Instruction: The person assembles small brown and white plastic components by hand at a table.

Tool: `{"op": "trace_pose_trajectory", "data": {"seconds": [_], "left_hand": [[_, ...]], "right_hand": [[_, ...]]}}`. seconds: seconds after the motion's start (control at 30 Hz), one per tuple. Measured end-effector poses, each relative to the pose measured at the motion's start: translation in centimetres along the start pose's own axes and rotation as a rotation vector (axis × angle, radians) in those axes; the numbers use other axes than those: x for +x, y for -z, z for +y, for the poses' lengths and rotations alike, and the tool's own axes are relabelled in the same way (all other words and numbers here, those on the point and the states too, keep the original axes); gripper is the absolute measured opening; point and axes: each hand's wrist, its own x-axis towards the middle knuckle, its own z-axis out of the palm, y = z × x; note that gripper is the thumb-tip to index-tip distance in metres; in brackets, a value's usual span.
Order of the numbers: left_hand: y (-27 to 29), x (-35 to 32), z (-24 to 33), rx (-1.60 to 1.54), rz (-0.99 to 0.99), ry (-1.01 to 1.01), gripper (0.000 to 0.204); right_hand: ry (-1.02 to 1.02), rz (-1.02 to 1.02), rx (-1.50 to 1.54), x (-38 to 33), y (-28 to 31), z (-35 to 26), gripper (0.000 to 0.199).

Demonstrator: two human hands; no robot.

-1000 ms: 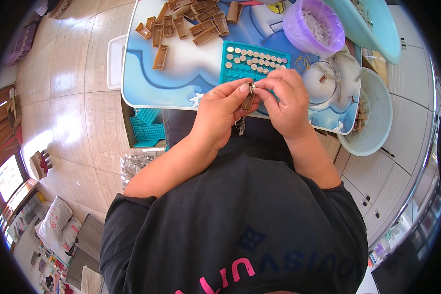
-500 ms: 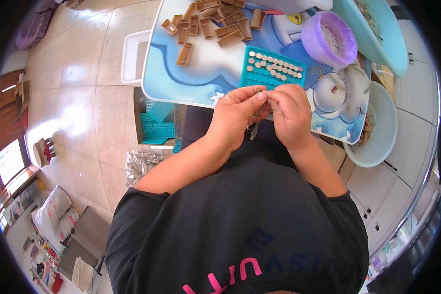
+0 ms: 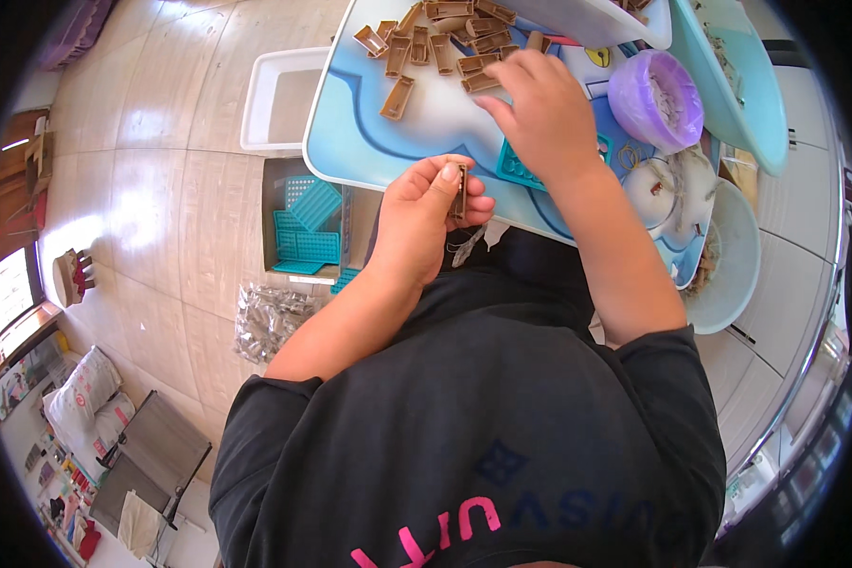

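My left hand (image 3: pixel 422 210) is closed around a small brown trough-shaped plastic casing (image 3: pixel 460 195), held upright between thumb and fingers just off the table's near edge. Over the table, my right hand (image 3: pixel 545 118) reaches forward with thumb and fingers apart and nothing visible in it. Its fingertips are close to a heap of similar brown casings (image 3: pixel 419 45). Beneath the right hand and wrist lies a teal tray (image 3: pixel 513 168), mostly covered by them, so its round pale pieces are hidden.
On the blue patterned table (image 3: pixel 426 133) stands a purple bowl (image 3: pixel 696 99) of small pale pieces. Large light-blue basins (image 3: pixel 772 114) are at the right. At the left are a white bin (image 3: pixel 260 99), a box of teal trays (image 3: pixel 308 251) and a clear bag (image 3: pixel 270 322) on the floor.
My right hand has left the casing that both hands were holding and moved forward over the table. My left hand keeps the casing, slightly further left. The teal tray is now mostly covered.
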Motion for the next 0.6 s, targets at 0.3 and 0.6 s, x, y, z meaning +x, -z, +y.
{"op": "trace_pose_trajectory", "data": {"seconds": [0.3, 0.6], "left_hand": [[-0.8, -0.4, 0.6, 0.012, -0.039, 0.004, 0.019], [-2.7, -0.3, -0.5, -0.023, -0.085, 0.054, 0.016]], "right_hand": [[0.147, -0.122, -0.181, 0.9, -2.0, 0.8, 0.020], [-0.439, 0.297, 0.540, -6.2, 4.3, 2.5, 0.024]]}}
